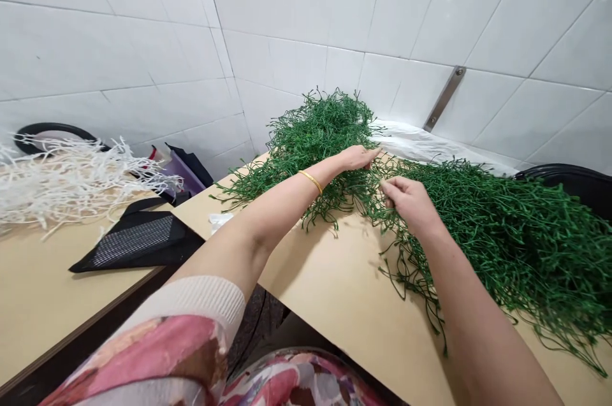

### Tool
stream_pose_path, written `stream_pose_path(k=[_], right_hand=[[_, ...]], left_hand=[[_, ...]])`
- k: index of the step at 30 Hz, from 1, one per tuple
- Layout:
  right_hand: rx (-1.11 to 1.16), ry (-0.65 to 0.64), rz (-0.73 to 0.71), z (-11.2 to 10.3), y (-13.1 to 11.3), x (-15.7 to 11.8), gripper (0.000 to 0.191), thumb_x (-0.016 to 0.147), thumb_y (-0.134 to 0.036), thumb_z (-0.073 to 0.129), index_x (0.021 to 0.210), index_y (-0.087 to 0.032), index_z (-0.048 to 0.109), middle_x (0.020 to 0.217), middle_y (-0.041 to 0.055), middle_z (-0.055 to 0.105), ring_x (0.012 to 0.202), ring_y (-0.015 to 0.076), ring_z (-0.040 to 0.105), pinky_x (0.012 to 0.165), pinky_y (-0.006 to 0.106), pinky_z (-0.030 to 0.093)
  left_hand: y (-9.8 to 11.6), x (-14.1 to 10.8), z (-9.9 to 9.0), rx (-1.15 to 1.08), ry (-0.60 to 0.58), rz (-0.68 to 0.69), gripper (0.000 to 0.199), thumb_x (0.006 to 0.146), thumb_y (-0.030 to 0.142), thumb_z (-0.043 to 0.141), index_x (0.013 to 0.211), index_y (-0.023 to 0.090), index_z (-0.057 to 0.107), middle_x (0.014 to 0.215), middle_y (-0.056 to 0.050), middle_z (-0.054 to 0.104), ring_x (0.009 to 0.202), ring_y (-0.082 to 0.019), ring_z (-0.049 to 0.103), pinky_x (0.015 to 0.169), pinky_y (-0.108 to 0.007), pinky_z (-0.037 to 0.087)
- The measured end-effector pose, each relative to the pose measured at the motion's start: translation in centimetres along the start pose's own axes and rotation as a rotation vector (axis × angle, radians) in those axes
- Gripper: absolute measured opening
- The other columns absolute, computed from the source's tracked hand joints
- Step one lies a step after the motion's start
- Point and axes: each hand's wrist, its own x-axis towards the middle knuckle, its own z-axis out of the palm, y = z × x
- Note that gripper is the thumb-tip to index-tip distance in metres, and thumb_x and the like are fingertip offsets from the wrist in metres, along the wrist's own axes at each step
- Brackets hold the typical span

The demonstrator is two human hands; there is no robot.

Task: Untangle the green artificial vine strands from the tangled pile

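A tall heap of thin green strands [320,129] with small knotted or forked ends stands on the light wooden table [320,272]. To its right spreads a wider pile of the same strands [507,234]. Between the two piles, my left hand [358,157] reaches across with fingers closed at the strands and the index finger stretched out. My right hand [406,199], slightly nearer me, pinches strands between thumb and fingers. Some strands run between both hands. What exactly lies within each grasp is partly hidden by the fingers.
White stringy strands [67,186] lie on another table at the left, beside a black mesh pouch [138,240]. White sheeting [421,141] lies behind the green piles against the tiled wall [296,11]. A metal bracket [444,99] is fixed there.
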Motion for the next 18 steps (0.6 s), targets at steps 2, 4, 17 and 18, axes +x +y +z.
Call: stream_pose_path(k=[2, 4, 17, 18], right_hand=[[0.251, 0.01, 0.092, -1.2, -0.6, 0.1, 0.025, 0.066, -0.04, 0.06, 0.063, -0.016, 0.053, 0.051, -0.0042, 0.044, 0.043, 0.0058, 0.035, 0.041, 0.02, 0.029], [0.421, 0.039, 0.147, -2.3, -1.0, 0.1, 0.027, 0.06, -0.038, 0.068, 0.063, -0.015, 0.054, 0.057, -0.0029, 0.048, 0.041, 0.0032, 0.033, 0.037, 0.018, 0.025], [0.625, 0.061, 0.04, -7.8, -4.3, -3.5, 0.014, 0.071, -0.032, 0.059, 0.068, -0.019, 0.057, 0.041, -0.0094, 0.026, 0.035, 0.0039, 0.025, 0.052, 0.028, 0.044], [0.644, 0.078, 0.016, -8.2, -4.7, -3.7, 0.012, 0.071, -0.031, 0.057, 0.067, -0.019, 0.057, 0.042, -0.0092, 0.025, 0.035, 0.0041, 0.024, 0.053, 0.028, 0.044]], left_hand=[[-0.6, 0.7, -0.4, 0.159, -0.039, 0.064, 0.051, 0.077, 0.052, 0.043, 0.05, 0.013, 0.062, 0.058, -0.008, 0.06, 0.071, -0.02, 0.055, 0.083, -0.029, 0.039], [-0.8, 1.2, -0.7, 0.191, -0.058, 0.108, 0.062, 0.079, 0.058, 0.032, 0.054, 0.011, 0.065, 0.065, -0.01, 0.062, 0.074, -0.021, 0.056, 0.082, -0.029, 0.039], [-4.0, 3.1, -2.4, 0.341, 0.022, -0.129, 0.041, 0.069, 0.049, 0.054, 0.044, 0.017, 0.05, 0.07, -0.013, 0.062, 0.1, -0.029, 0.054, 0.091, -0.031, 0.034], [-3.9, 3.0, -2.3, 0.345, 0.013, -0.13, 0.04, 0.07, 0.046, 0.055, 0.043, 0.017, 0.049, 0.068, -0.012, 0.061, 0.098, -0.028, 0.055, 0.09, -0.031, 0.035]])
